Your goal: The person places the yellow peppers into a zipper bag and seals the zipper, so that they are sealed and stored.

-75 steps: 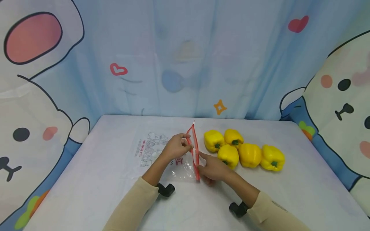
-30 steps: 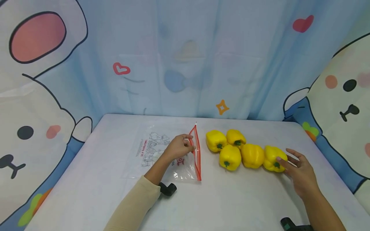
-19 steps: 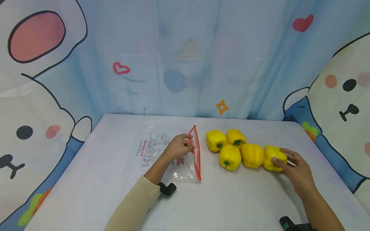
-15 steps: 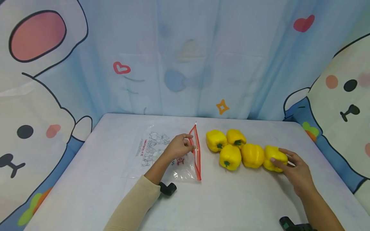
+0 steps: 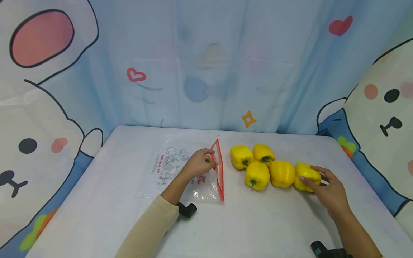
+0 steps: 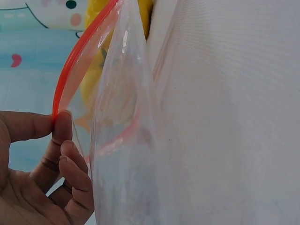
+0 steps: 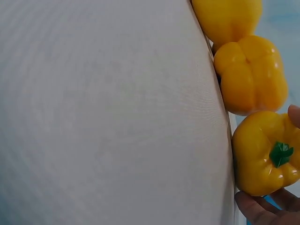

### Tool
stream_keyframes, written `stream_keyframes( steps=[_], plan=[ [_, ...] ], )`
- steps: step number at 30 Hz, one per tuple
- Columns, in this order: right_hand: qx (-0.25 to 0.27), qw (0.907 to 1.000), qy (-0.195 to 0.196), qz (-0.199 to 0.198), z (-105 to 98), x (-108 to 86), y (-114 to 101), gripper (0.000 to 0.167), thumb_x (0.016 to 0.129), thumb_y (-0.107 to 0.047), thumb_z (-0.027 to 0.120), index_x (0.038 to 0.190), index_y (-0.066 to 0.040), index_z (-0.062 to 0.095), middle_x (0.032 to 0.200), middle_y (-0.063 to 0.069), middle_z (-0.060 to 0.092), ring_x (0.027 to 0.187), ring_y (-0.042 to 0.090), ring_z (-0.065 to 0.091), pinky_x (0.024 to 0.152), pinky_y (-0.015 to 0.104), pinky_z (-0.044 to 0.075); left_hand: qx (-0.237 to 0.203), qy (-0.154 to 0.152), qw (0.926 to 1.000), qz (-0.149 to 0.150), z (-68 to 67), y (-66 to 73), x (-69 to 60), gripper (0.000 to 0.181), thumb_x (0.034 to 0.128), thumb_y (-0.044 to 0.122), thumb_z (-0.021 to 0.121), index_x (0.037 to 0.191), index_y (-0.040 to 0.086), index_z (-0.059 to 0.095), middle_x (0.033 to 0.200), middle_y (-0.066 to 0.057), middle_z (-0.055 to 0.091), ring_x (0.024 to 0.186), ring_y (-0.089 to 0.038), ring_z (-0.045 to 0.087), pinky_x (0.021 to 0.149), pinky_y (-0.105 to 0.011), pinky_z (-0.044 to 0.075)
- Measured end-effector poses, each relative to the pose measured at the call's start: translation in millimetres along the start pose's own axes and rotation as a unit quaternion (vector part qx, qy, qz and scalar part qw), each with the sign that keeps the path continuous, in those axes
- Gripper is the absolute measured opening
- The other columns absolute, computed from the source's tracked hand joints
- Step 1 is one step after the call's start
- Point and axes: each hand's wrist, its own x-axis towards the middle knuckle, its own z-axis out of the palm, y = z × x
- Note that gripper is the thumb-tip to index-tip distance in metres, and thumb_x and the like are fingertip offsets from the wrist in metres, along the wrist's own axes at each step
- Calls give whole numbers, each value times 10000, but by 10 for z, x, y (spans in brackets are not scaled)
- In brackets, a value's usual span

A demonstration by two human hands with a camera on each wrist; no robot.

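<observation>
A clear zip bag [image 5: 206, 188] with red edging and printed drawings lies on the white table. My left hand [image 5: 200, 164] pinches the bag's red-edged mouth between thumb and finger; in the left wrist view the fingers hold the red strip [image 6: 70, 70] and the mouth gapes. At the right end of a group of yellow bell peppers, my right hand [image 5: 330, 191] grips the rightmost pepper [image 5: 306, 173] from its right side. The right wrist view shows that pepper [image 7: 262, 145] with its green stem, fingertips on two sides of it.
Several other yellow peppers stand together between bag and right hand, among them one beside the gripped pepper [image 5: 282, 173] and one nearest the bag [image 5: 241, 157]. A blue curtain [image 5: 206, 71] with cartoon figures hangs behind the table [image 5: 251, 229].
My right hand has left the bag's mouth, moved right to the rightmost pepper and closed its fingers round it. My left hand has stayed at the bag, whose mouth stands somewhat wider.
</observation>
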Motion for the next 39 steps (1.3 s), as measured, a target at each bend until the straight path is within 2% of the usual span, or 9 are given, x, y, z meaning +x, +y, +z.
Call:
stream_keyframes(
  steps=[10, 17, 20, 22, 24, 27, 30, 34, 39],
  plan=[
    [-192, 9997, 121, -59, 2, -52, -34, 848, 916, -538, 597, 1545, -73, 269, 1576, 325, 182, 1310, 540, 333, 1009, 599, 437, -7, 7, 10000, 28, 2, 6, -4, 506, 926, 250, 654, 1383, 77, 524, 800, -6, 730, 651, -120, 490, 607, -242, 392],
    [-218, 9986, 475, -10, -6, -93, -95, 807, 938, -494, 577, 1545, -69, 260, 1562, 323, 222, 1287, 519, 362, 983, 599, 461, -22, 46, 10000, 76, 11, -5, -2, 500, 925, 248, 656, 1377, 78, 527, 776, 19, 720, 645, -108, 489, 599, -237, 392],
    [-240, 9972, 674, -214, -23, -130, -135, 787, 942, -485, 574, 1540, -70, 276, 1548, 319, 260, 1225, 504, 414, 814, 470, 547, -70, 34, 9998, 191, 12, -7, -4, 512, 921, 231, 656, 1380, 51, 519, 794, -29, 731, 619, -97, 467, 580, -228, 376],
    [-270, 9958, 806, -332, -40, -160, -169, 780, 942, -483, 577, 1538, -73, 284, 1545, 309, 279, 1196, 495, 432, 720, 337, 506, -126, 8, 9996, 266, 10, -12, -4, 521, 919, 218, 656, 1383, 29, 511, 810, -57, 736, 603, -88, 454, 568, -220, 367],
    [-310, 9947, 883, -421, -60, -186, -209, 782, 941, -486, 580, 1538, -78, 285, 1549, 297, 284, 1187, 492, 435, 698, 303, 472, -193, -18, 9993, 315, 7, -15, -3, 528, 918, 202, 654, 1386, 9, 503, 801, -59, 733, 596, -88, 449, 563, -219, 364],
    [-300, 9936, 955, -514, -75, -218, -284, 781, 940, -483, 587, 1542, -91, 280, 1561, 272, 284, 1214, 500, 428, 768, 462, 547, -182, -24, 9994, 282, 1, -16, 1, 520, 918, 202, 654, 1384, 22, 507, 774, -14, 722, 603, -90, 459, 568, -221, 372],
    [-266, 9939, 910, -557, -76, -270, -387, 781, 940, -492, 584, 1548, -111, 273, 1574, 250, 280, 1239, 501, 424, 910, 599, 502, -182, -29, 9995, 246, -4, -17, 3, 513, 918, 201, 654, 1381, 33, 511, 756, 13, 713, 610, -100, 468, 572, -226, 377],
    [-176, 9949, 753, -653, -52, -379, -548, 784, 939, -510, 577, 1554, -136, 265, 1587, 224, 270, 1268, 500, 408, 943, 614, 478, -226, -57, 9994, 251, -4, -17, 3, 523, 918, 198, 655, 1387, 22, 504, 756, 7, 713, 610, -102, 469, 570, -225, 376],
    [-31, 9926, 625, -1041, 13, -522, -728, 757, 942, -486, 590, 1547, -154, 281, 1586, 195, 289, 1274, 490, 435, 953, 604, 474, -261, -67, 9994, 227, -5, -13, -1, 525, 920, 191, 653, 1392, 19, 500, 763, 4, 713, 605, -105, 464, 566, -227, 373]
  ],
)
